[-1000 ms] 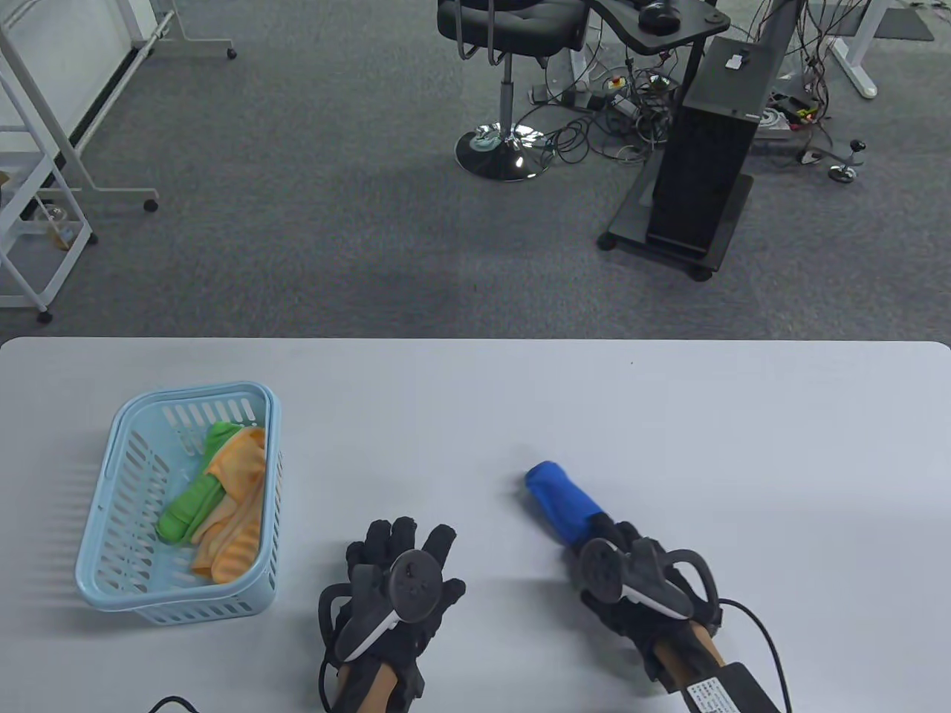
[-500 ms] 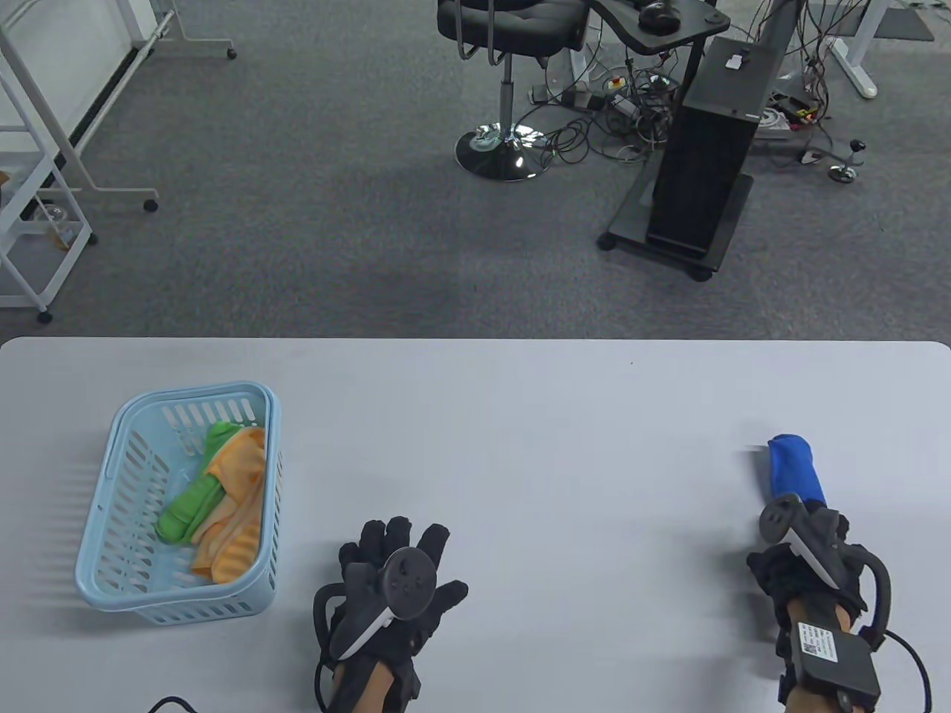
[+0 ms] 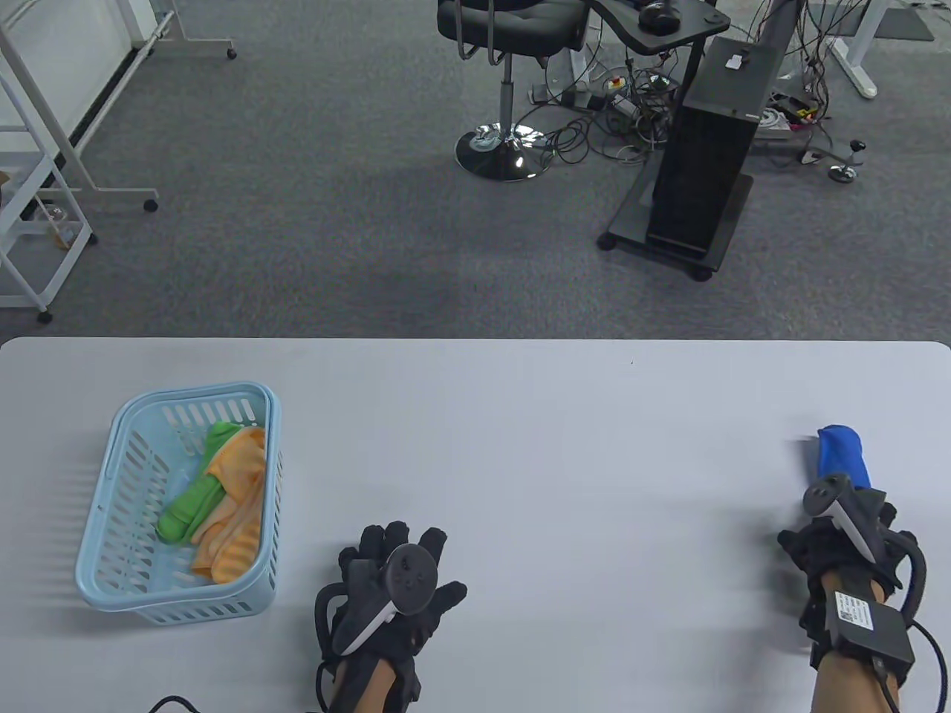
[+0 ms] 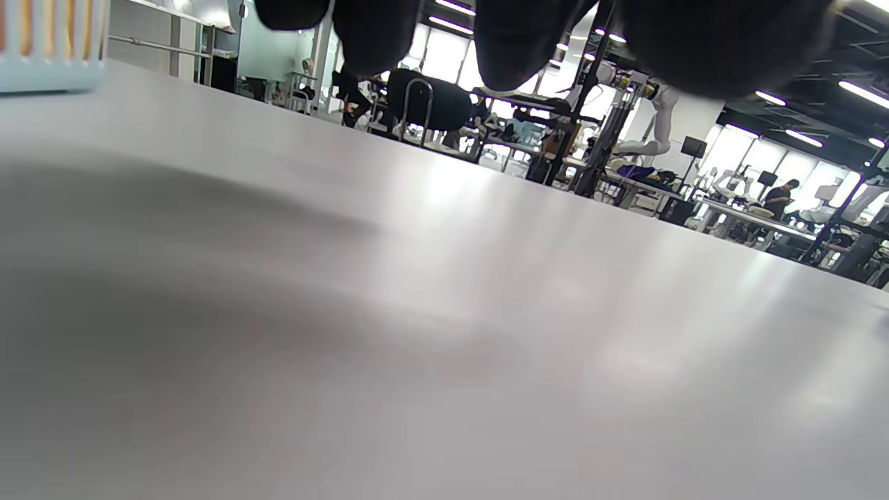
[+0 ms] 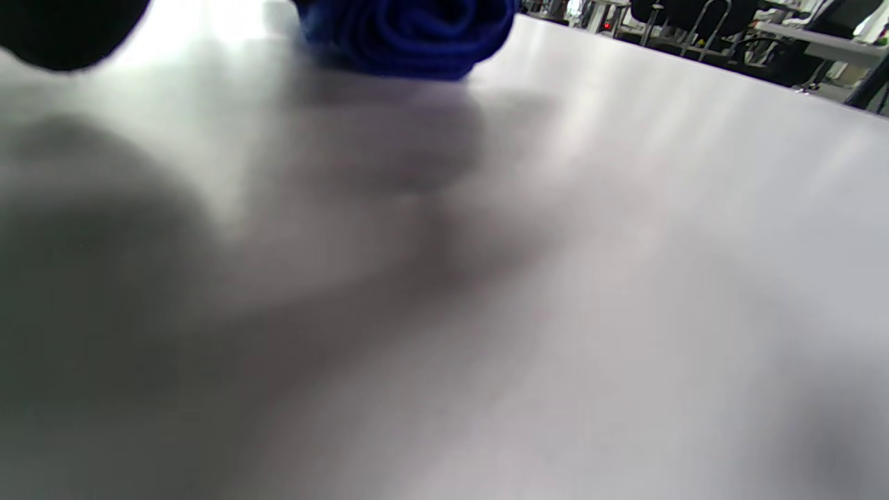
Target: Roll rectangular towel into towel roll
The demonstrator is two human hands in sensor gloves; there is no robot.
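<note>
The blue towel roll (image 3: 841,451) is at the far right of the white table (image 3: 565,416), pointing away from me. My right hand (image 3: 843,512) grips its near end; the tracker hides the fingers there. In the right wrist view the roll's coiled end (image 5: 410,35) sits at the top, low over or on the table, with a dark fingertip (image 5: 62,28) to its left. My left hand (image 3: 397,553) lies flat on the table near the front edge, fingers spread and empty. Its fingertips (image 4: 514,42) hang over bare table in the left wrist view.
A light blue basket (image 3: 195,389) stands at the left of the table, holding a green towel roll (image 3: 195,499) and a crumpled orange towel (image 3: 239,512). Its corner shows in the left wrist view (image 4: 48,62). Beyond the far edge are carpet, a chair and cables.
My right hand has carried the blue roll from the table's middle to the far right and turned it to point away from me. My left hand has hardly moved.
</note>
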